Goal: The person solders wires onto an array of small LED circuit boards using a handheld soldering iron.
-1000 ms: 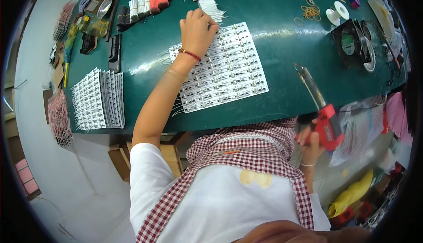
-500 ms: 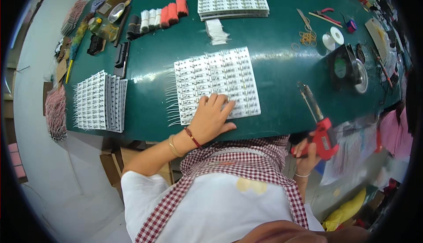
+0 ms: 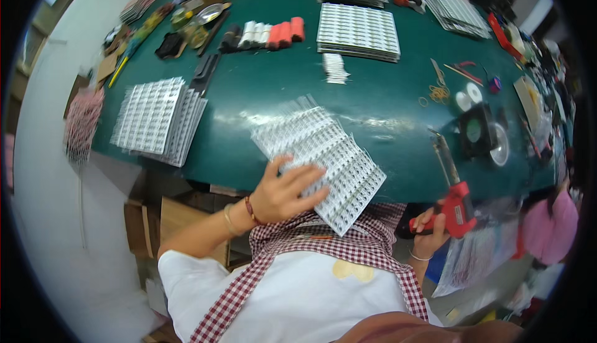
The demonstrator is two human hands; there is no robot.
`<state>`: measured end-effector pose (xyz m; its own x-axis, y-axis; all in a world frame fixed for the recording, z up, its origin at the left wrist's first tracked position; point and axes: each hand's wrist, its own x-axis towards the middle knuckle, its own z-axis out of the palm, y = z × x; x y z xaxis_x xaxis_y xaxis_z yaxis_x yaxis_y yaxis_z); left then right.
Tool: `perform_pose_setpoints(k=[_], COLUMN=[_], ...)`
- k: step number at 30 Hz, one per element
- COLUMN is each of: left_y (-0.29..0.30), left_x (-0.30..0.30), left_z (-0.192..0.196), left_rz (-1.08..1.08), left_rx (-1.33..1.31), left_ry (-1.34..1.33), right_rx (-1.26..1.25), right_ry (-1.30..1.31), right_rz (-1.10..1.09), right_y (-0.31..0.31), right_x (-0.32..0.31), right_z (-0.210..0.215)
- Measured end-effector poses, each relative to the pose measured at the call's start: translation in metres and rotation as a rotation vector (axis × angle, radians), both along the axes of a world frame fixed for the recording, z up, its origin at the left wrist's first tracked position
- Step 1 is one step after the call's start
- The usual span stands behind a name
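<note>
My left hand (image 3: 283,192) lies flat with fingers spread on a white perforated panel (image 3: 323,156) full of small parts, which sits turned at an angle and overhangs the near edge of the green table (image 3: 385,104). My right hand (image 3: 429,226) grips the red handle of a soldering gun (image 3: 453,187), held at the table's near right edge with its tip pointing away from me. A red cord bracelet and a thin bangle sit on my left wrist.
A stack of similar white panels (image 3: 158,119) lies at the left, more stacks (image 3: 357,29) at the far middle and far right (image 3: 457,10). Red, white and black spools (image 3: 267,33), a small black fan (image 3: 476,130), tape rolls (image 3: 466,97), scissors and rubber bands (image 3: 438,88) crowd the table.
My left hand has pulled the white panel toward me and rotated it, so it now hangs over the table edge. The right hand still holds the soldering gun in about the same place.
</note>
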<state>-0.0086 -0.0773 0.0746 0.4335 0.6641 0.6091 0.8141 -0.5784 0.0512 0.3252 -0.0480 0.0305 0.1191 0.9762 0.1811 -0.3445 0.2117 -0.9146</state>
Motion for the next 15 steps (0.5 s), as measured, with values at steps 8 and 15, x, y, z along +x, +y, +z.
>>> perform_pose_setpoints(k=[8, 15], left_y=[0.034, -0.021], left_x=[-0.106, -0.239], left_z=[0.081, 0.143], left_rz=[0.213, 0.721], left_rx=[0.12, 0.631], left_ry=[-0.507, -0.192], right_rx=[0.081, 0.102], right_ry=[-0.001, 0.05], right_rz=[0.029, 0.124], right_y=[-0.001, 0.003], right_x=[0.0, -0.018], right_z=[0.009, 0.013])
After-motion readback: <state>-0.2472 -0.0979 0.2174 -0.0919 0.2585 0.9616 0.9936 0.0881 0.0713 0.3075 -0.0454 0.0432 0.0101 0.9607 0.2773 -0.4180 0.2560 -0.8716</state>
